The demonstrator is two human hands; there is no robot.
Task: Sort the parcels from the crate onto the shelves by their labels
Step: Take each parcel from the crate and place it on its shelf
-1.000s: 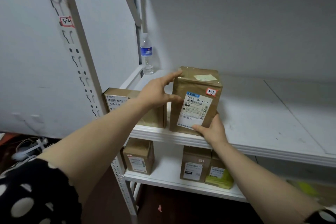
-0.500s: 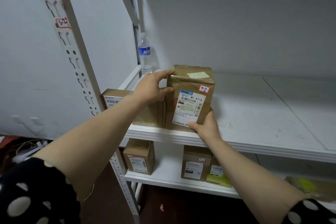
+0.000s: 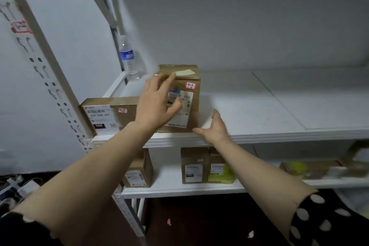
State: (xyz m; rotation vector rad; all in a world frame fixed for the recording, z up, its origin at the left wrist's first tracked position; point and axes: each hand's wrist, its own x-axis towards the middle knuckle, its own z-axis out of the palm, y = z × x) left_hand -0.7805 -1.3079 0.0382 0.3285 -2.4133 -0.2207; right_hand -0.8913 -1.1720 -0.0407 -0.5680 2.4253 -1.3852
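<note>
Tall parcel (image 3: 192, 106) upright near the front edge of the upper shelf (image 3: 259, 106), just beside a lower parcel (image 3: 111, 112). Left hand (image 3: 157, 104) spread flat before its label, right hand (image 3: 214, 128) loosely splayed at its lower right corner; neither grips anything. Risk: the parcel stands narrow and close to the edge, so a brushing finger could tip it forward.
</note>
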